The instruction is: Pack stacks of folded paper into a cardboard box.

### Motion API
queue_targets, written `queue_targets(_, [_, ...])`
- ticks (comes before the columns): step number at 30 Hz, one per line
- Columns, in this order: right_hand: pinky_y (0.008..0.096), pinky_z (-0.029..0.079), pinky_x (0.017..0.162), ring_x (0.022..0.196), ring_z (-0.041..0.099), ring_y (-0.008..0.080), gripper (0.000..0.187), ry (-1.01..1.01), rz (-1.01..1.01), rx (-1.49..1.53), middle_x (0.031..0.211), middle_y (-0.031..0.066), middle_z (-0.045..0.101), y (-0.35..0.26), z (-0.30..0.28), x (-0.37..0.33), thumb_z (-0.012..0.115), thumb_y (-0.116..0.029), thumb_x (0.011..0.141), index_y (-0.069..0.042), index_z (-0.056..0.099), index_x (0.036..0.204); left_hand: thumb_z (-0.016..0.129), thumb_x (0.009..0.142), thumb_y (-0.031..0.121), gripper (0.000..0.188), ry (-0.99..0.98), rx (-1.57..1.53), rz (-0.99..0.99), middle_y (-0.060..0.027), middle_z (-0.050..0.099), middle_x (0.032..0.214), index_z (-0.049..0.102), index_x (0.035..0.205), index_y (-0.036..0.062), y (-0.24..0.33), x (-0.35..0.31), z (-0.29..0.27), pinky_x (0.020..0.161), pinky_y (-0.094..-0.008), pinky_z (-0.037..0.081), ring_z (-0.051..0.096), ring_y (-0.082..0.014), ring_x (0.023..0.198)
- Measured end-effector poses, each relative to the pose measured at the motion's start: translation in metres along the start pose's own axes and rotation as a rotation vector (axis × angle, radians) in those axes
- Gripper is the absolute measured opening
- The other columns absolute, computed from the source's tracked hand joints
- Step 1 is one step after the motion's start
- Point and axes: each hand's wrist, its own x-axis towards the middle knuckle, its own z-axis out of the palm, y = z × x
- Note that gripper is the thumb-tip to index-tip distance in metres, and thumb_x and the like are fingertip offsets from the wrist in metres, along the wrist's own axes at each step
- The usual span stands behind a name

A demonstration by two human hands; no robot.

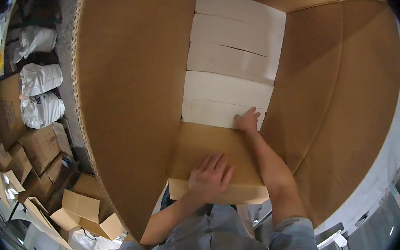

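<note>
A large brown cardboard carton [130, 70] stands open in front of me with its flaps raised. Inside it, several white boxes [227, 88] lie side by side in a column running away from me. My right hand [247, 120] reaches in and touches the right end of the nearest white box, some fingers stretched and apart. My left hand [208, 176] rests flat on the carton's near flap [193, 143], its thumb spread from the fingers. Neither hand appears to grip anything, though part of the right fingers is hard to make out.
The tall side flap [351, 106] rises at my right. On the floor at left are white plastic-wrapped bundles [41, 95], brown cartons [39, 145] and a smaller open carton [81, 205]. A pale surface [393, 143] edges the carton's right side.
</note>
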Motion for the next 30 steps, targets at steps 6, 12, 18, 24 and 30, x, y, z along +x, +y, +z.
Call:
queue_targets(6, [0.0475,0.041,0.109,0.134,0.038,0.0511,0.104,-0.558,0.027,-0.108,0.150,0.0416,0.016,0.035,0.008,0.016,0.070,-0.036,0.079,0.021,0.011,0.142,0.066,0.089,0.030,0.028,-0.007,0.052,-0.040,-0.0102,0.067,0.104,0.064,0.106,0.0087,0.006,0.000,0.009,0.075,-0.0411,0.057,0.067,-0.0290,0.091])
queue_targets(12, [0.0411,0.045,0.104,0.123,0.054,0.0446,0.093,-0.035,-0.112,-0.341,0.134,0.0361,0.050,0.038,-0.001,0.018,0.070,-0.044,0.076,0.020,0.037,0.135,0.065,0.089,0.031,0.027,0.011,0.054,-0.026,-0.0097,0.067,0.107,0.064,0.106,0.0095,0.004,0.001,0.003,0.074,-0.0417,0.056,0.067,-0.0293,0.091])
queue_targets(18, [0.0436,0.051,0.093,0.106,0.065,0.0407,0.064,-0.675,-0.392,0.284,0.111,0.0290,0.067,0.042,-0.037,-0.002,0.067,-0.047,0.078,0.011,0.068,0.105,0.065,0.089,0.031,0.026,-0.016,0.158,-0.001,-0.0089,0.067,0.100,0.064,0.102,0.0083,-0.002,-0.003,0.007,0.075,-0.0406,0.055,0.066,-0.0283,0.089])
queue_targets(24, [0.0450,0.053,0.089,0.105,0.065,0.0396,0.047,-0.435,-0.496,-0.165,0.113,0.0239,0.068,-0.071,-0.021,-0.072,0.065,-0.040,0.082,0.003,0.070,0.101,0.064,0.089,0.030,0.026,-0.067,0.154,-0.018,-0.0092,0.066,0.093,0.065,0.099,0.0066,0.011,0.002,-0.003,0.080,-0.0391,0.055,0.066,-0.0270,0.087])
queue_targets(30, [0.0461,0.055,0.084,0.101,0.067,0.0373,0.036,-0.496,-0.555,-0.353,0.108,0.0189,0.069,-0.101,0.090,-0.067,0.064,-0.033,0.086,-0.002,0.070,0.104,0.065,0.088,0.025,0.028,0.033,0.125,0.026,-0.0106,0.068,0.102,0.065,0.107,0.0045,0.005,0.004,-0.001,0.084,-0.0400,0.054,0.066,-0.0283,0.092])
